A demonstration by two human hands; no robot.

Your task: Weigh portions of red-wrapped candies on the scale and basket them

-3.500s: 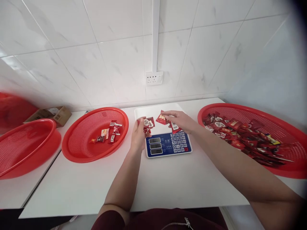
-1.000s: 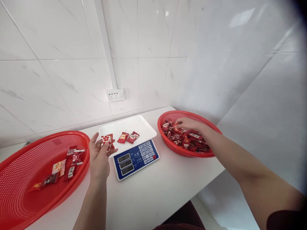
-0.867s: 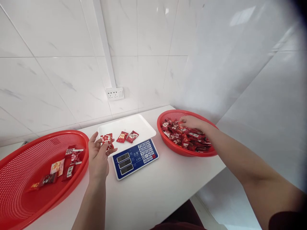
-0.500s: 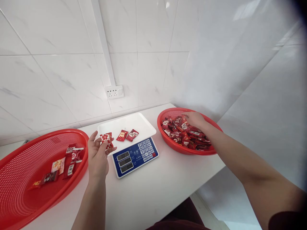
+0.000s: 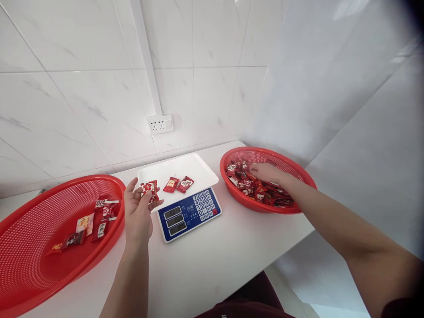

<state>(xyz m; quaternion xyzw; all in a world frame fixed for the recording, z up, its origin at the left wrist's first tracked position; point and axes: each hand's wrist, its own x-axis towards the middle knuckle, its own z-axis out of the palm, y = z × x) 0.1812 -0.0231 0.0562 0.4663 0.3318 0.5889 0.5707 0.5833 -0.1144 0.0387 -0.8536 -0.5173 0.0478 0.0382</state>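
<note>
My left hand (image 5: pixel 141 214) pinches red-and-white flower-patterned candy packets (image 5: pixel 149 190) between thumb and fingers, over the left edge of the white scale tray (image 5: pixel 198 170). Two small red candy packets (image 5: pixel 178 184) lie side by side on that tray. Below it is the scale's blue panel (image 5: pixel 188 216) with keys and three displays. In the right-hand red basket, my right hand (image 5: pixel 266 172) reaches into a heap of red candy packets (image 5: pixel 247 185). Its fingers are bent together, and whatever they grip is hidden.
A larger red basket (image 5: pixel 121 194) at the left holds several loose packets (image 5: pixel 85 224). The right red basket (image 5: pixel 258 206) stands near the grey side wall. A white table (image 5: pixel 198 269) bears everything, and a wall socket (image 5: pixel 160 124) is behind the scale.
My right hand has shifted within the heap, lower and nearer the middle of the basket. My left hand still holds the flower-patterned packets. The view has tilted slightly.
</note>
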